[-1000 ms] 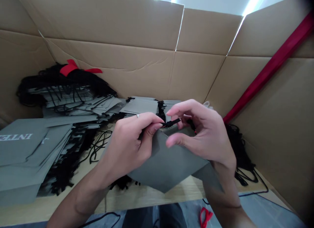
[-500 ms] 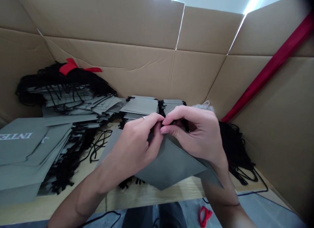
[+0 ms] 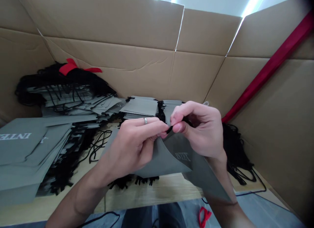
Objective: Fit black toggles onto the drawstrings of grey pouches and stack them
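Observation:
My left hand (image 3: 136, 143) and my right hand (image 3: 197, 130) meet at the top edge of a grey paper bag (image 3: 169, 161) held above the table. Both pinch a short black cord (image 3: 169, 129) between thumb and fingertips. The left hand wears a ring. The bag hangs open, with small printed lettering showing on one inner face. Its lower corner points down toward the table edge.
Stacks of flat grey bags (image 3: 26, 153) lie at the left, more grey bags (image 3: 141, 107) behind the hands. Black cords (image 3: 96, 144) trail on the wooden table (image 3: 166, 190); a cord bundle (image 3: 235, 149) lies at the right. Cardboard walls (image 3: 137, 68) enclose the area, with a red bar (image 3: 267, 68) and red ribbon (image 3: 68, 67).
The hands closed together on the cord, then shifted slightly. The bag has turned and opened, so its printed lettering now shows.

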Action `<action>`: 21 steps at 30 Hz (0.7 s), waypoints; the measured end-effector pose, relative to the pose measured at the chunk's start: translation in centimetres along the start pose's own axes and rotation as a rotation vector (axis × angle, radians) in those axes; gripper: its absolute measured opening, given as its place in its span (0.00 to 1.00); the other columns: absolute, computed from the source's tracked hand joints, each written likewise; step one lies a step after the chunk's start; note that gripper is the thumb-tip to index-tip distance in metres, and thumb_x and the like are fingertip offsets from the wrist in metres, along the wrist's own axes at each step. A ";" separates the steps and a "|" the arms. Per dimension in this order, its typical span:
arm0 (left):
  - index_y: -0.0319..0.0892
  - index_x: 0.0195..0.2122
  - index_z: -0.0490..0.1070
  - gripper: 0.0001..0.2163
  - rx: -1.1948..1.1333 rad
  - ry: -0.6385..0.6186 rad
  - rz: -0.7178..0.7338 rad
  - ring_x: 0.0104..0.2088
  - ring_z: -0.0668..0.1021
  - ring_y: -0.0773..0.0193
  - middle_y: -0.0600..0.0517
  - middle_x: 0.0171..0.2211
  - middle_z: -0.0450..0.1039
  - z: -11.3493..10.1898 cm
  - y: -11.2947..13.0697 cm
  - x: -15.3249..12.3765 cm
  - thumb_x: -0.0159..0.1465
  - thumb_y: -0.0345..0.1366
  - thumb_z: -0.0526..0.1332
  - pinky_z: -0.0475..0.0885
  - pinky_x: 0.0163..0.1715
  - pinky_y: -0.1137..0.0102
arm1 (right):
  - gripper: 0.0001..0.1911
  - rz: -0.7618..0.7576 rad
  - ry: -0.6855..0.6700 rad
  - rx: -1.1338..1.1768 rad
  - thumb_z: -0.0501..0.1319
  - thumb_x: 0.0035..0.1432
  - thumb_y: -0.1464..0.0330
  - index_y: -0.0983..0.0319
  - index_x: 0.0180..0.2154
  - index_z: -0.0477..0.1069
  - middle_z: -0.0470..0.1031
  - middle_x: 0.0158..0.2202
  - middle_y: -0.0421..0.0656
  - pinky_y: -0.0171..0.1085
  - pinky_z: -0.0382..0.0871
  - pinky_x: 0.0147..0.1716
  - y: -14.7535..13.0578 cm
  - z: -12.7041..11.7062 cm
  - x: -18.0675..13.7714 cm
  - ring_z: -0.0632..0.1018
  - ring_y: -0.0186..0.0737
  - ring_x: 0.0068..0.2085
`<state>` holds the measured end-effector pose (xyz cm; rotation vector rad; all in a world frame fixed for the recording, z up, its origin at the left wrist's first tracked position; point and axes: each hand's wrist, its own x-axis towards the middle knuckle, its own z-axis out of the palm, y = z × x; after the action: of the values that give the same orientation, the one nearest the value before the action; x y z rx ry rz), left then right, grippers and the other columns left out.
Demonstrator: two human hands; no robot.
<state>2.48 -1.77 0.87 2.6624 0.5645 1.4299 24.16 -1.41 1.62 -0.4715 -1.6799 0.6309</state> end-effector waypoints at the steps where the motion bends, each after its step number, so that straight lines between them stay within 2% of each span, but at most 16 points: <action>1: 0.43 0.41 0.75 0.14 -0.008 0.004 0.006 0.28 0.73 0.74 0.57 0.33 0.78 0.0 0.0 0.0 0.74 0.18 0.55 0.65 0.26 0.74 | 0.16 0.010 0.006 0.010 0.84 0.60 0.59 0.59 0.33 0.82 0.82 0.29 0.39 0.36 0.73 0.27 0.0 0.0 0.1 0.79 0.37 0.29; 7: 0.44 0.44 0.75 0.13 0.036 0.040 0.016 0.29 0.76 0.73 0.57 0.34 0.80 -0.1 0.1 -0.2 0.75 0.19 0.58 0.68 0.28 0.74 | 0.17 0.020 0.040 0.069 0.85 0.58 0.58 0.58 0.34 0.82 0.82 0.31 0.38 0.36 0.75 0.31 0.3 0.0 0.4 0.80 0.37 0.31; 10: 0.43 0.44 0.75 0.12 0.157 0.075 -0.014 0.31 0.78 0.72 0.57 0.34 0.80 0.1 0.1 -0.3 0.75 0.19 0.58 0.71 0.32 0.75 | 0.17 0.019 0.032 -0.054 0.83 0.60 0.53 0.56 0.40 0.84 0.84 0.35 0.40 0.37 0.76 0.32 0.0 -0.1 0.2 0.81 0.39 0.34; 13: 0.43 0.44 0.75 0.11 0.237 0.142 -0.002 0.31 0.78 0.71 0.56 0.34 0.79 0.5 -0.1 -0.3 0.74 0.20 0.59 0.72 0.33 0.75 | 0.21 0.046 0.095 -0.187 0.75 0.67 0.46 0.56 0.43 0.84 0.82 0.35 0.42 0.37 0.73 0.30 -0.6 -0.3 -0.2 0.79 0.39 0.32; 17: 0.43 0.44 0.75 0.11 0.302 0.176 0.013 0.31 0.77 0.69 0.56 0.34 0.79 0.9 -0.3 -0.4 0.73 0.20 0.60 0.71 0.32 0.74 | 0.29 0.060 0.117 -0.299 0.67 0.73 0.40 0.59 0.35 0.81 0.74 0.26 0.40 0.37 0.60 0.24 -0.9 -0.5 -0.5 0.71 0.35 0.26; 21: 0.44 0.44 0.75 0.10 0.339 0.185 0.014 0.31 0.77 0.68 0.55 0.34 0.80 1.1 -0.1 -0.5 0.74 0.21 0.59 0.71 0.33 0.73 | 0.32 0.050 0.102 -0.340 0.65 0.74 0.41 0.60 0.31 0.78 0.72 0.24 0.39 0.37 0.58 0.24 -0.8 -0.3 -0.6 0.68 0.34 0.25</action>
<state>3.14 -1.71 -0.18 2.7974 0.8784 1.7371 24.60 -2.34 1.76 -0.7775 -1.6867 0.3496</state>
